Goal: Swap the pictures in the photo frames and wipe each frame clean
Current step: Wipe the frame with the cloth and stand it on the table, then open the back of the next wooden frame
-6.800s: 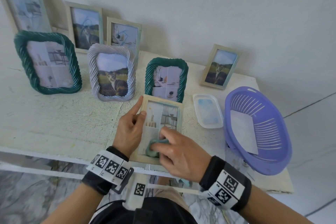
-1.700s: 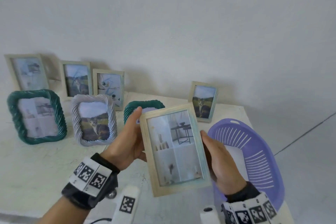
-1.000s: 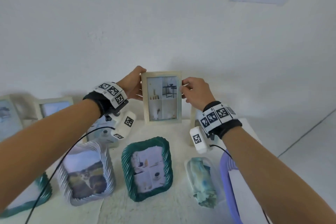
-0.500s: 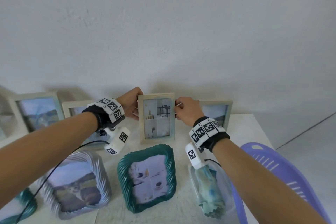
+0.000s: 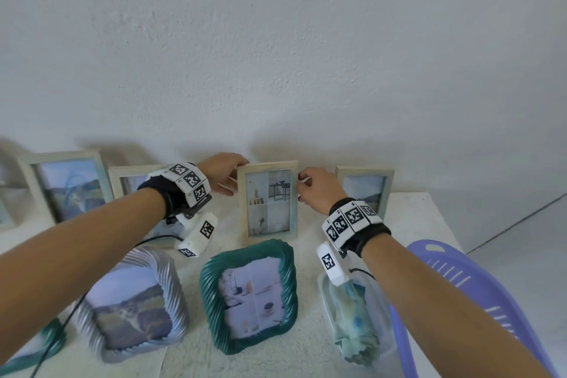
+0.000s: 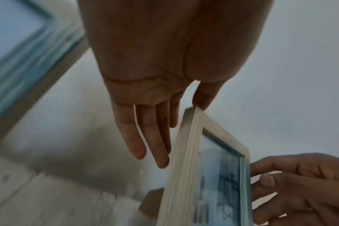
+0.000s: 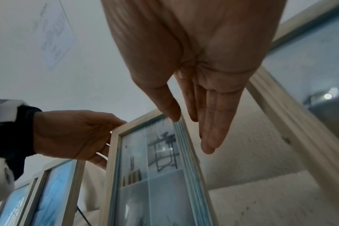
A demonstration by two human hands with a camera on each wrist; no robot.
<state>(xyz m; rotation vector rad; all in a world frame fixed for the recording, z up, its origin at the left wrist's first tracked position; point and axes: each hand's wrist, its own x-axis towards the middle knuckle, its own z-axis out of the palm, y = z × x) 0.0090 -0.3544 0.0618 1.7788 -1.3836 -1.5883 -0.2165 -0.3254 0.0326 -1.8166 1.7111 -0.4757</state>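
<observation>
I had the white counter (image 5: 408, 224) filling the lower half of the head view, with the purple basket (image 5: 478, 291) at lower right and a row of other frames along the wall. Just above centre of that view stood the pale wooden frame (image 5: 267, 202), upright on the counter near the wall, behind the green twisted frame (image 5: 248, 293). My left hand (image 5: 225, 175) had its thumb on the top left corner with the fingers (image 6: 155, 146) lying straight behind the side edge, holding it only lightly. My right hand (image 5: 316, 190) pinched the right edge between thumb and fingers (image 7: 211, 134). I judged the frame light and stiff, but glazed and therefore fragile, and tippy on its stand; the wooden side rails were the place to take it, never the glass, which would smear. The damp-looking cloth (image 5: 352, 316) lay in its clear tray (image 5: 380, 344) at lower right.
</observation>
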